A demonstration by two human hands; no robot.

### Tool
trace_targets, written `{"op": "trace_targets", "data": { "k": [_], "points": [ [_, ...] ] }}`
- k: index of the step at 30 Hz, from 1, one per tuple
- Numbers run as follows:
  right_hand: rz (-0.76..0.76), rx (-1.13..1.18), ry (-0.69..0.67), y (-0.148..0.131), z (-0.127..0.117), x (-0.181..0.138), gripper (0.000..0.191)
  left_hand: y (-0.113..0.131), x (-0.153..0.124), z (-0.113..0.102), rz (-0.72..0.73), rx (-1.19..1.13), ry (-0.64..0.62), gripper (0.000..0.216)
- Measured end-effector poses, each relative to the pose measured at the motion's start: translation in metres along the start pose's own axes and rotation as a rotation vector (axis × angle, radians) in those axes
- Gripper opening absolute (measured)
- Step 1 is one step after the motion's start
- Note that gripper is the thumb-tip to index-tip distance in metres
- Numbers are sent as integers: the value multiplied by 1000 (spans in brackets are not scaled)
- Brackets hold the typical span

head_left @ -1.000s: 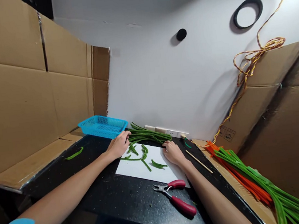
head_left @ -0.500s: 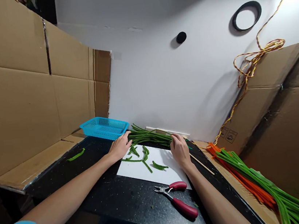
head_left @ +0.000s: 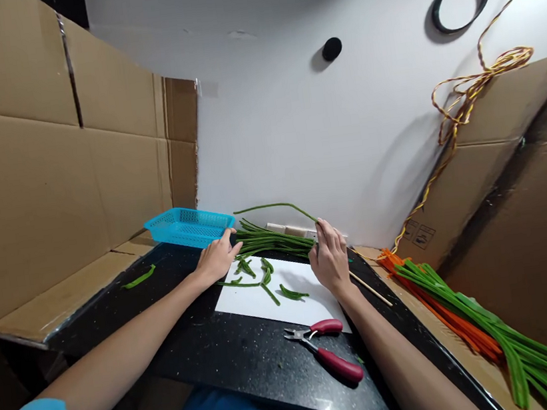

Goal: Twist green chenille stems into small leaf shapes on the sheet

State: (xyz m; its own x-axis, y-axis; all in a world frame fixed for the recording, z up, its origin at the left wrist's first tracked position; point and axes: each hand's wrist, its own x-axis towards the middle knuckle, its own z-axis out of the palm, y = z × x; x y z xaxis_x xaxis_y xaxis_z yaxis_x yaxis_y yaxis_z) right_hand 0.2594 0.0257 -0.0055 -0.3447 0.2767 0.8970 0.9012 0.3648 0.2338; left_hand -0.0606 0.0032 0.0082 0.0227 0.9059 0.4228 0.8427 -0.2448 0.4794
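My right hand (head_left: 329, 263) pinches one long green pipe cleaner (head_left: 273, 205). It arches up and leftward, clear of the green bundle (head_left: 276, 241) lying below it. My left hand (head_left: 216, 259) rests by the bundle's left end, thumb and index finger apart; whether it presses on the stems I cannot tell. In front of both hands a white sheet (head_left: 246, 303) carries several shaped fuzzy green pieces, among them a branching stem (head_left: 267, 288) and a leaf-like loop (head_left: 292, 292). Red-handled cutting pliers (head_left: 339, 364) lie spread at the sheet's near edge.
A blue mesh basket (head_left: 189, 229) stands at the back left. One green strip (head_left: 139, 278) lies on the black tabletop (head_left: 185, 341). To the right are a thin wooden stick (head_left: 371, 288) and orange (head_left: 464, 334) and green (head_left: 468, 307) stems. Cardboard walls (head_left: 22, 177) flank both sides.
My right hand has risen slightly and drawn a single pipe cleaner up out of the bundle. My left hand stays near the bundle's left end. The view has shifted a little.
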Motion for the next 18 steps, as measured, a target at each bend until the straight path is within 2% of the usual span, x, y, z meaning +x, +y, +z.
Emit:
{"op": "trace_targets", "data": {
  "k": [4, 9, 11, 14, 18],
  "points": [
    [-37, 13, -45, -2, -1, -1, 80, 1, 0, -2, -12, -55, 35, 46],
    [-36, 72, -84, -6, -1, -2, 84, 1, -1, 4, 1, -60, -21, 46],
    [-39, 86, -93, -8, -2, -1, 85, 1, -1, 7, 14, -92, -33, 37],
    [-42, 100, -105, -9, -2, -1, 84, 1, 0, 8, 80, -181, -74, 37],
    [-27, 92, -106, -9, 0, -2, 80, 5, -4, 9, 205, -186, -127, 37]
  ]
}}
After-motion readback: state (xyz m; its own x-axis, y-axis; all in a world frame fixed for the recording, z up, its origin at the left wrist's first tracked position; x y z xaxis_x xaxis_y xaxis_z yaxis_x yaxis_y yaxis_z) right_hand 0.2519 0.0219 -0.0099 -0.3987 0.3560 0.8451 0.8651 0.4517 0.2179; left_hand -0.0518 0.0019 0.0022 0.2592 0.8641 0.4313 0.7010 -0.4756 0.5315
